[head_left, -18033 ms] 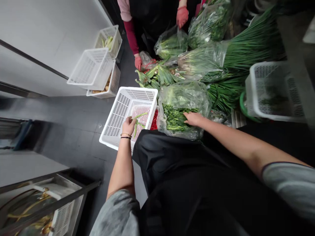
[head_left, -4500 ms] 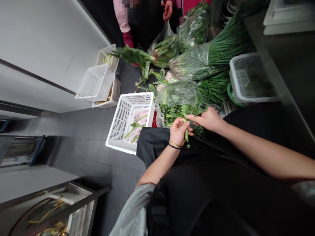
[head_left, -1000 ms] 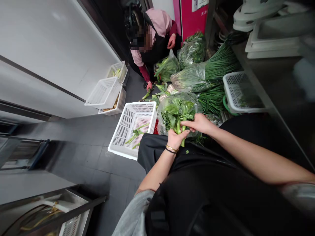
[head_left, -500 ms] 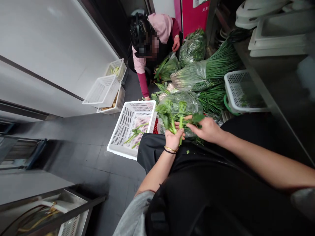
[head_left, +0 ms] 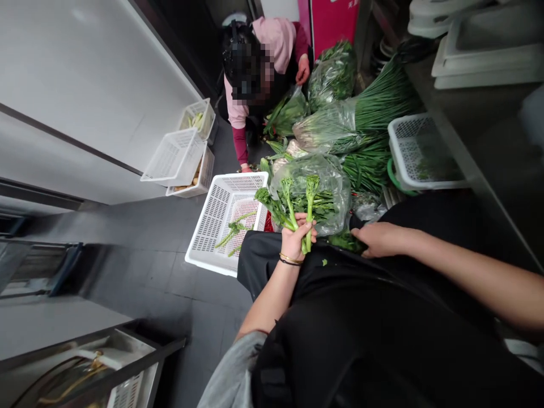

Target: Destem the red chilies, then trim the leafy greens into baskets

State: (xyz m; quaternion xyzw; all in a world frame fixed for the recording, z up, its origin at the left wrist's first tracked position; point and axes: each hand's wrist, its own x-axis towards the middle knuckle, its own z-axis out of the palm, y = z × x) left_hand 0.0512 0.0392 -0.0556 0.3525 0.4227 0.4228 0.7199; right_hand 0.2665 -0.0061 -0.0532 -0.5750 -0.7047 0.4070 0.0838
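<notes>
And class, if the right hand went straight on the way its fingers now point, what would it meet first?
Probably the leaves just ahead of the right hand; depth is unclear, so it might pass over them toward the stems in the left hand.

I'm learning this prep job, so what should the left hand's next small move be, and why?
I'd probably carry the broccolini in the left hand over to the white basket and lay it inside: two of its stalks look mostly bare, and the basket sits close by with similar green stems already in it.
</notes>
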